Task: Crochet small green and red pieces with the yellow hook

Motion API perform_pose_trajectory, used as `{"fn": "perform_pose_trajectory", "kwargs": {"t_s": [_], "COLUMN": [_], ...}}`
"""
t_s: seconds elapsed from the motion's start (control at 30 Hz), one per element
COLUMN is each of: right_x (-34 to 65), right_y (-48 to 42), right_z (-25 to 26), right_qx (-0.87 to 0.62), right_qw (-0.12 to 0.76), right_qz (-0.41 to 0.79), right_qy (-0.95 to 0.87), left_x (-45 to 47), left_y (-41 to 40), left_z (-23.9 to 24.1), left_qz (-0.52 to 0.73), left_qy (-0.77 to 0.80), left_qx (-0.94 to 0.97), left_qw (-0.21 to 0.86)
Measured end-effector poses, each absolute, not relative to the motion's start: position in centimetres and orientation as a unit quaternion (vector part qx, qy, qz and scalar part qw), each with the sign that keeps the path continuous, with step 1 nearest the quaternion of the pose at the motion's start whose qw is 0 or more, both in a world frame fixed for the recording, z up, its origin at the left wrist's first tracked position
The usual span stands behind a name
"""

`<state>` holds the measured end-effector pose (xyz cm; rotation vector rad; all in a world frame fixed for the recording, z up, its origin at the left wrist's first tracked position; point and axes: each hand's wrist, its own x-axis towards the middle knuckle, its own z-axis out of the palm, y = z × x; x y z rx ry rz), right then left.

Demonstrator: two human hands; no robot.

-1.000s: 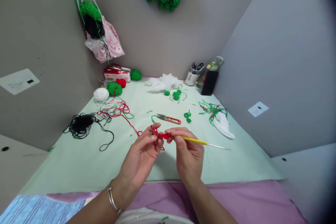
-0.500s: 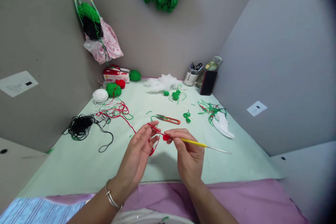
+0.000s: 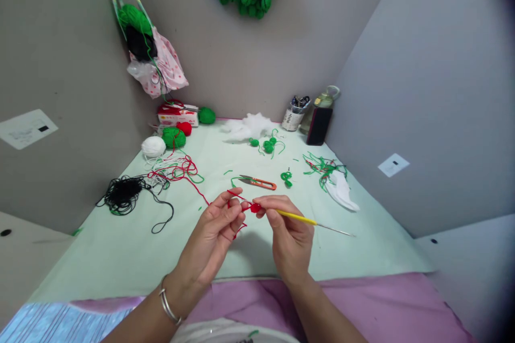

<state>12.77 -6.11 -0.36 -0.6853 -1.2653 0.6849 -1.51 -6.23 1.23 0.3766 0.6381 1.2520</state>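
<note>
My right hand (image 3: 293,241) is closed around the yellow handle of a crochet hook (image 3: 300,217), whose thin metal end points out to the right. At its fingertips sits a small red crocheted piece (image 3: 255,208). My left hand (image 3: 211,233) has red yarn (image 3: 199,192) looped over its raised index finger, and its thumb and fingers pinch the strand close to the piece. A short red loop hangs below the left fingers. The strand runs back to a loose tangle at the left. The hook's working tip is hidden in the right hand.
Orange-handled thread snips (image 3: 257,181) lie just beyond my hands. Black yarn (image 3: 123,194) and a white ball (image 3: 153,146) are at left. White stuffing (image 3: 251,126) and small green pieces (image 3: 269,144) lie at the back; a phone (image 3: 319,126) leans at the back right.
My left thumb and fingers have closed on the red yarn near the piece, where they were further apart before. The right hand stays nearly in place with the hook.
</note>
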Motion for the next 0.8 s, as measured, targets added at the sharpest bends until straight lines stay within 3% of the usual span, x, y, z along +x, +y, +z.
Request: {"fn": "perform_pose_trajectory", "kwargs": {"t_s": [0.27, 0.57, 0.73, 0.8], "right_x": [13.4, 13.7, 13.7, 13.5], "right_y": [-6.4, -6.5, -6.9, -7.0], "right_z": [-0.7, -0.4, -2.1, -2.4], "right_qx": [-0.299, -0.334, -0.340, -0.329], "right_qw": [0.655, 0.621, 0.567, 0.570], "right_qz": [0.234, 0.241, 0.015, 0.010], "right_qy": [-0.654, -0.666, -0.750, -0.753], "left_x": [-1.4, -1.7, -1.0, -0.9], "left_y": [-6.1, -6.2, -6.9, -7.0], "left_z": [1.7, 1.1, 1.0, 1.0], "left_qz": [0.542, 0.559, 0.586, 0.564], "left_qy": [0.316, 0.354, 0.358, 0.347], "left_qx": [0.299, 0.370, 0.335, 0.296], "left_qw": [0.719, 0.652, 0.645, 0.689]}}
